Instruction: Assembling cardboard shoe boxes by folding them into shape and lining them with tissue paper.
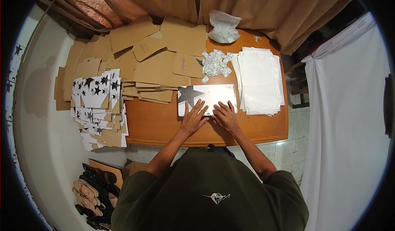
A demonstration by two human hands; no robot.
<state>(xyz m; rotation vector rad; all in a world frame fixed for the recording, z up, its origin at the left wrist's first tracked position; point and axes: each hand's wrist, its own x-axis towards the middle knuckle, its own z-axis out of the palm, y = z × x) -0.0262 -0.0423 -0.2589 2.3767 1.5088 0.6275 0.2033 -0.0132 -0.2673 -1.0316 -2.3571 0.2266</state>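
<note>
Left hand and right hand flat, open on star-printed box; uneven pressure risks creasing or sliding off table.

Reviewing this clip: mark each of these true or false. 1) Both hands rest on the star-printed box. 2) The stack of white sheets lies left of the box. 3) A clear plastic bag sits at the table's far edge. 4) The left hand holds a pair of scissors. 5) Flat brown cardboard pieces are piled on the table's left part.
1) True: the left hand and right hand lie flat on the star-printed box.
2) False: the white sheets lie right of the box.
3) True: the plastic bag sits at the table far edge.
4) False: the left hand holds nothing.
5) True: the cardboard pieces are piled there.
</note>
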